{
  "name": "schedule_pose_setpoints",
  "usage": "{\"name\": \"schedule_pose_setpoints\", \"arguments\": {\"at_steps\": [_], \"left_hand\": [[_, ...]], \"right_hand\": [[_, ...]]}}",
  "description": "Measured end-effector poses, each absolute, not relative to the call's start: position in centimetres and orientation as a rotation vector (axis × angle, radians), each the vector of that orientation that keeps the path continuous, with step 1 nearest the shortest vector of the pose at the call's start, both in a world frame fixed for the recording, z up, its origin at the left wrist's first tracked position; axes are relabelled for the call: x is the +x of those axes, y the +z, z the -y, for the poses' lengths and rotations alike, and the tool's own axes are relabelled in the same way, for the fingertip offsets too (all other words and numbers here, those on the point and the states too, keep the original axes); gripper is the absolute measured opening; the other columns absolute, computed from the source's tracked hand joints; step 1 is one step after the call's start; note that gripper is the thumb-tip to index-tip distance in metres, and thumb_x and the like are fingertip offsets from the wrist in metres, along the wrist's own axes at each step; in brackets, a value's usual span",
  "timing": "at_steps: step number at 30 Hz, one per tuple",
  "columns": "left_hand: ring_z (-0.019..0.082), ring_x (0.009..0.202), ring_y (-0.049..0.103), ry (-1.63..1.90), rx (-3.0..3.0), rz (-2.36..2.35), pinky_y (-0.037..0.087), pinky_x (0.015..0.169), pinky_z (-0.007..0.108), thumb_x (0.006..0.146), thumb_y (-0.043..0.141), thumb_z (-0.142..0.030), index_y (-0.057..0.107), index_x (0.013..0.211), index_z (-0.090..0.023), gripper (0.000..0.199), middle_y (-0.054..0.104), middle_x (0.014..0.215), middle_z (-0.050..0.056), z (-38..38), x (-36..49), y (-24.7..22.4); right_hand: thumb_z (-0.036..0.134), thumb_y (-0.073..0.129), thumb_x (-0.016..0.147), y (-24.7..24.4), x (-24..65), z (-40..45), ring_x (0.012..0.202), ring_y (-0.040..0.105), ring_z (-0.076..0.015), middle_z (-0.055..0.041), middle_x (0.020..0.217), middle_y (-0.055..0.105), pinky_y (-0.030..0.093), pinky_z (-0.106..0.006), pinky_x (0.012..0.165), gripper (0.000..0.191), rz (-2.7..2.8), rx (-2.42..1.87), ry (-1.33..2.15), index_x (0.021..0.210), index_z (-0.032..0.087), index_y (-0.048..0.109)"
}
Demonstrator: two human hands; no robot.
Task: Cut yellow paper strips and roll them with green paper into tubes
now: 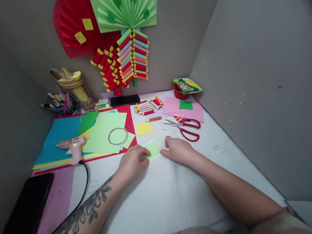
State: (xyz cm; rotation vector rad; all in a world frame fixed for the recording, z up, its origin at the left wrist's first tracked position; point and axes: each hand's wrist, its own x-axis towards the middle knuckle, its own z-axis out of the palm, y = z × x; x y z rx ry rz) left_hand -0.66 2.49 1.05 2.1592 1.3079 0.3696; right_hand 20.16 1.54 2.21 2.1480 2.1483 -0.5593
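A small light green piece of paper (153,149) lies low over the white table, between my two hands. My left hand (132,161) pinches its left edge between thumb and fingers. At the right edge of the paper, my right hand (178,151) has its thumb and curled forefinger closed on it; the exact contact is hard to make out. Just beyond the hands are a yellow paper square (144,128) and a pair of red-handled scissors (188,127), lying with blades partly open.
Coloured paper sheets (49,141) lie at the left under a pink glue gun (75,145) and a tape-like ring (118,136). Its black cord (88,180) runs beside my left arm. A black tablet-like slab (26,212) lies front left. Rolled paper pieces (143,107) sit behind.
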Motion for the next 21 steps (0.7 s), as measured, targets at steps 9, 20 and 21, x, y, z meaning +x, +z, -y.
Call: {"name": "schedule_pose_setpoints", "arguments": {"at_steps": [9, 20, 21], "left_hand": [[0.018, 0.083, 0.056, 0.390, 2.186, -1.312, 0.042, 0.067, 0.025, 0.068, 0.057, -0.015, 0.063, 0.080, -0.021, 0.014, 0.061, 0.085, 0.002, -2.3, -0.7, 1.2], [0.018, 0.085, 0.056, 0.283, 2.570, -1.117, 0.043, 0.073, 0.030, 0.086, 0.046, -0.019, 0.067, 0.101, -0.029, 0.028, 0.062, 0.101, 0.005, -1.1, -0.8, 1.2], [0.019, 0.085, 0.056, 0.247, 2.634, -1.109, 0.043, 0.072, 0.031, 0.087, 0.045, -0.020, 0.067, 0.102, -0.028, 0.027, 0.062, 0.100, 0.005, -1.0, -0.7, 1.1]], "right_hand": [[0.021, 0.040, 0.086, 2.8, 18.9, 1.3, 0.079, 0.064, -0.0207, -0.0040, 0.089, 0.071, 0.036, -0.027, 0.063, 0.039, -2.678, 1.525, -0.483, 0.121, 0.031, 0.053], [0.017, 0.040, 0.084, 2.8, 20.2, 0.8, 0.075, 0.065, -0.0217, -0.0085, 0.087, 0.070, 0.039, -0.028, 0.060, 0.035, -2.587, 1.633, -0.296, 0.112, 0.024, 0.061], [0.016, 0.041, 0.083, 2.6, 20.1, 0.9, 0.075, 0.065, -0.0212, -0.0082, 0.086, 0.070, 0.039, -0.028, 0.060, 0.033, -2.601, 1.644, -0.323, 0.109, 0.023, 0.062]]}}
